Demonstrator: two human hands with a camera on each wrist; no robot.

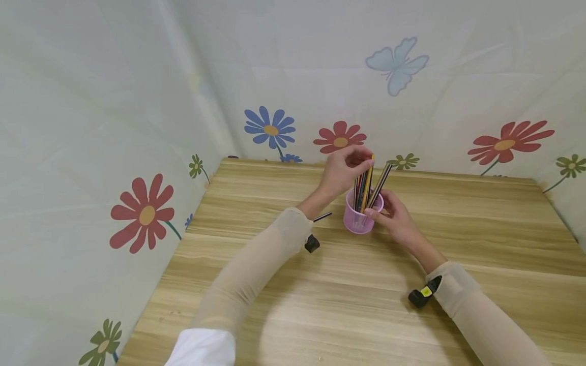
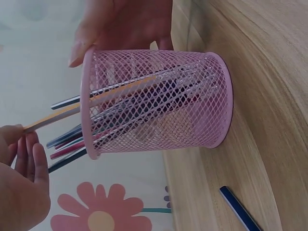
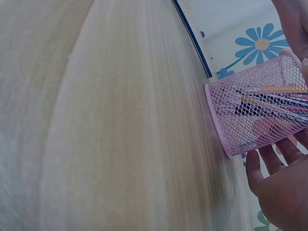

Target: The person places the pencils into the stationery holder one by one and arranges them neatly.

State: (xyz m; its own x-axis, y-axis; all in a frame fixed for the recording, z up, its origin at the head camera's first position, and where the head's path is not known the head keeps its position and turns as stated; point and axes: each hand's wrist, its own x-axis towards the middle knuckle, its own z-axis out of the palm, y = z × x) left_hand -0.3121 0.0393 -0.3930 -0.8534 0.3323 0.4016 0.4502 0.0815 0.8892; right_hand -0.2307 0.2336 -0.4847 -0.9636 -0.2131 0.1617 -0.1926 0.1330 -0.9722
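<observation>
A pink mesh pencil cup [image 1: 358, 222] stands upright on the wooden table, holding several pencils that lean in different directions. Above its rim, my left hand [image 1: 344, 169] pinches the top end of a yellow pencil [image 2: 50, 118], whose lower part is inside the cup. My right hand [image 1: 397, 218] holds the cup from the right, thumb at the rim; its fingers [image 3: 272, 161] curve along the mesh. To the left of the cup, a dark pencil [image 2: 238, 208] lies on the table, partly covered by my left forearm in the head view.
The wood-grain table [image 1: 348, 310] meets a pale hanging sheet [image 1: 293, 66] printed with flowers and a butterfly, at the back and left. A small black camera [image 1: 312, 243] is strapped to the left wrist, another [image 1: 420, 297] to the right.
</observation>
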